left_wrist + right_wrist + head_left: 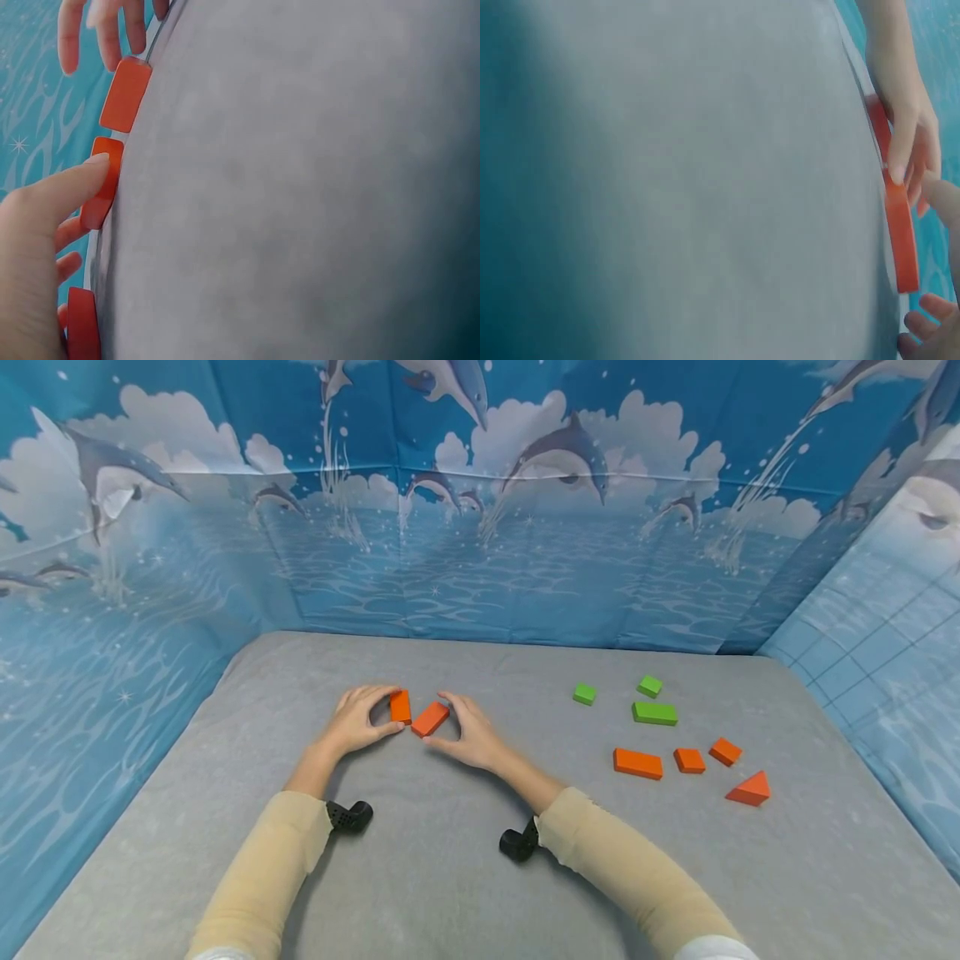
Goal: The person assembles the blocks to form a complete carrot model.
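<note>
In the head view my left hand pinches an orange block between thumb and fingers. The left wrist view shows its thumb lying on that block, with a redder block close by the same hand. Just to the right, a second orange block lies tilted, its near corner close to the first. Around this second block my right hand is spread, thumb at the near side and fingers at the far side, with a gap at the palm. The right wrist view shows the block beside its parted fingers.
On the right of the grey table lie a long green block, small green blocks, a long orange block, small orange blocks and an orange triangle. A dolphin-print curtain stands behind.
</note>
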